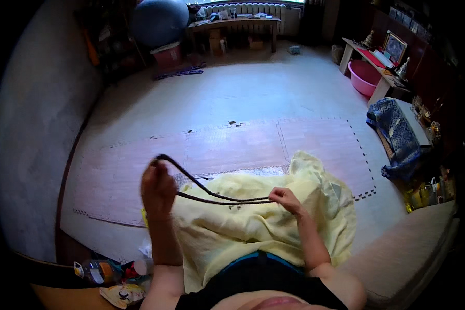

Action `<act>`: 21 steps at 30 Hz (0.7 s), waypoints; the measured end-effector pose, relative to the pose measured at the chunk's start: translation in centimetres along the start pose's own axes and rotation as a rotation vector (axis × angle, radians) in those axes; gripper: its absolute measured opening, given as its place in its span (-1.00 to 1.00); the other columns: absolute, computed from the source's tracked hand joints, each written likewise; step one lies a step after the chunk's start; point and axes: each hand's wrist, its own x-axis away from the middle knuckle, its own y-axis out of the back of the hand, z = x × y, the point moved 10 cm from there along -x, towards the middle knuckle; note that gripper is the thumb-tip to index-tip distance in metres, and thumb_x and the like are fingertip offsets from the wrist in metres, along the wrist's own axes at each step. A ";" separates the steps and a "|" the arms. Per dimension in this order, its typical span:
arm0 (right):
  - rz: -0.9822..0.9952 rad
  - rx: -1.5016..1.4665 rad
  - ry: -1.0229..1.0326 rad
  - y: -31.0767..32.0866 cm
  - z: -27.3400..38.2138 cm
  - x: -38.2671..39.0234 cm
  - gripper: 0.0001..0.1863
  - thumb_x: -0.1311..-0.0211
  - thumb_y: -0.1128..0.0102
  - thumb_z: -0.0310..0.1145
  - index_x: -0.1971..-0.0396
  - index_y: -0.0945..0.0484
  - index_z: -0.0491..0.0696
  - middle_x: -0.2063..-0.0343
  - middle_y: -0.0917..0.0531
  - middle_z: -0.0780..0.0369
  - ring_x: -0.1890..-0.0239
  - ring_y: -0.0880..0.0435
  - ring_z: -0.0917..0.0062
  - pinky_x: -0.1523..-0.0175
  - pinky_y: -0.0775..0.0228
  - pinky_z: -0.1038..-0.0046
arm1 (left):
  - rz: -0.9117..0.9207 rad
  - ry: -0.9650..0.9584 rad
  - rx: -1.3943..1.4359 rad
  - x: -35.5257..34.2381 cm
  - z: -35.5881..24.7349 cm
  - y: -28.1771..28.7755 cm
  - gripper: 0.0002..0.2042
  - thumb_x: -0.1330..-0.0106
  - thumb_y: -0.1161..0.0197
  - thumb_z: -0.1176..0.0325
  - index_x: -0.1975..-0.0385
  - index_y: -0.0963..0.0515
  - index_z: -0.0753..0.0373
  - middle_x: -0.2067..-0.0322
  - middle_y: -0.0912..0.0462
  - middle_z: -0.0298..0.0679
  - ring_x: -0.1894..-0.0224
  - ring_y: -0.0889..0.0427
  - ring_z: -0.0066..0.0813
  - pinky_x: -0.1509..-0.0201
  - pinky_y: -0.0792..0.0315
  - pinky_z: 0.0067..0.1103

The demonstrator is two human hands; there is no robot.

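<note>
A dark cord (190, 177), which looks braided, stretches in two strands between my hands. My left hand (159, 187) is raised and closed around its left end, where the cord bends over in a loop near the fingers. Lower and to the right, my right hand (285, 200) pinches both strands together. The upper strand sags down toward the right, while the lower one runs nearly level. Beneath the cord, a pale yellow cloth (227, 227) lies in folds across my lap and spreads to the right.
Pale interlocking foam mats (232, 142) cover the floor ahead. At lower left stand a large plastic bottle (95, 271) and a bag (123, 295). A beige cushioned seat (398, 253) is at right. Farther off are a pink basin (364, 78), a grey exercise ball (160, 21) and a table (237, 21).
</note>
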 end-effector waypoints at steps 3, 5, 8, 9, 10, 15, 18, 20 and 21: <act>0.131 0.398 -0.063 -2.4 0.3 0.5 -0.71 -0.01 -0.03 -0.23 0.37 -0.45 -0.15 0.52 -0.51 0.23 0.43 -0.44 0.61 0.29 -0.26 0.58 | 0.018 0.113 -0.231 0.1 5.1 -2.7 -0.76 -0.19 0.06 0.29 0.38 -0.41 0.36 0.76 -0.21 -0.49 0.76 -0.06 -0.78 0.72 0.02 -0.81; 0.139 0.394 0.020 -3.2 2.8 0.8 -0.67 -0.01 -0.03 -0.20 0.29 -0.42 -0.14 0.41 -0.49 0.22 0.34 -0.42 0.60 0.21 -0.22 0.57 | 0.058 0.258 -0.369 0.4 8.9 -4.1 -0.75 -0.20 0.09 0.29 0.41 -0.43 0.36 0.77 -0.20 -0.51 0.74 -0.08 -0.80 0.68 0.00 -0.81; 0.202 0.068 0.373 -5.4 10.2 1.9 -0.50 -0.03 -0.01 -0.09 0.13 -0.31 -0.16 0.21 -0.40 0.20 0.13 -0.31 0.55 0.00 -0.08 0.51 | 0.109 0.404 -0.419 1.8 13.7 -4.6 -0.72 -0.20 0.07 0.22 0.48 -0.44 0.34 0.74 -0.30 -0.47 0.73 -0.07 -0.80 0.67 0.01 -0.81; 0.327 -0.211 0.371 -5.9 11.0 2.5 -0.49 -0.04 0.01 -0.06 0.13 -0.30 -0.17 0.22 -0.40 0.20 0.12 -0.30 0.54 -0.02 -0.06 0.49 | 0.139 0.426 -0.417 2.5 15.1 -4.5 -0.71 -0.20 0.07 0.21 0.48 -0.44 0.34 0.74 -0.30 -0.46 0.72 -0.08 -0.80 0.67 0.01 -0.81; 0.449 -0.490 0.363 -6.4 11.9 3.2 -0.47 -0.04 0.03 -0.04 0.13 -0.30 -0.19 0.23 -0.39 0.21 0.10 -0.29 0.53 -0.04 -0.04 0.46 | 0.169 0.447 -0.416 3.1 16.4 -4.4 -0.70 -0.20 0.07 0.19 0.48 -0.45 0.34 0.73 -0.31 -0.46 0.71 -0.09 -0.79 0.67 0.01 -0.80; 0.315 -0.852 0.279 -5.4 11.2 3.2 -0.65 -0.12 0.13 -0.09 0.56 -0.31 -0.10 0.67 -0.39 0.30 0.53 -0.36 0.56 0.38 -0.24 0.55 | 0.119 0.518 -0.195 5.2 18.4 -4.7 -0.72 -0.18 0.04 0.19 0.56 -0.42 0.29 0.72 -0.32 -0.43 0.70 -0.15 -0.74 0.64 -0.05 -0.76; 0.421 -1.227 0.321 -7.3 11.1 3.6 -0.69 -0.15 0.18 -0.12 0.54 -0.29 -0.09 0.62 -0.43 0.24 0.48 -0.41 0.51 0.34 -0.28 0.52 | 0.130 0.634 0.049 6.5 19.7 -5.3 -0.82 -0.15 0.02 0.27 0.53 -0.38 0.25 0.65 -0.34 -0.39 0.68 -0.20 -0.69 0.63 -0.11 -0.73; 0.397 -1.234 0.289 -8.1 10.6 3.5 -0.69 -0.14 0.17 -0.12 0.54 -0.29 -0.09 0.63 -0.42 0.25 0.48 -0.41 0.52 0.35 -0.27 0.53 | 0.117 0.597 0.180 6.8 19.6 -5.4 -0.85 -0.17 0.04 0.31 0.46 -0.39 0.25 0.72 -0.30 -0.43 0.70 -0.16 -0.73 0.62 -0.06 -0.81; 0.368 -1.245 0.264 -8.3 10.2 3.4 -0.69 -0.14 0.16 -0.12 0.54 -0.29 -0.09 0.65 -0.40 0.27 0.48 -0.41 0.52 0.36 -0.27 0.53 | 0.112 0.592 0.186 6.9 19.4 -5.5 -0.85 -0.17 0.04 0.31 0.46 -0.39 0.25 0.72 -0.30 -0.43 0.70 -0.16 -0.73 0.62 -0.06 -0.81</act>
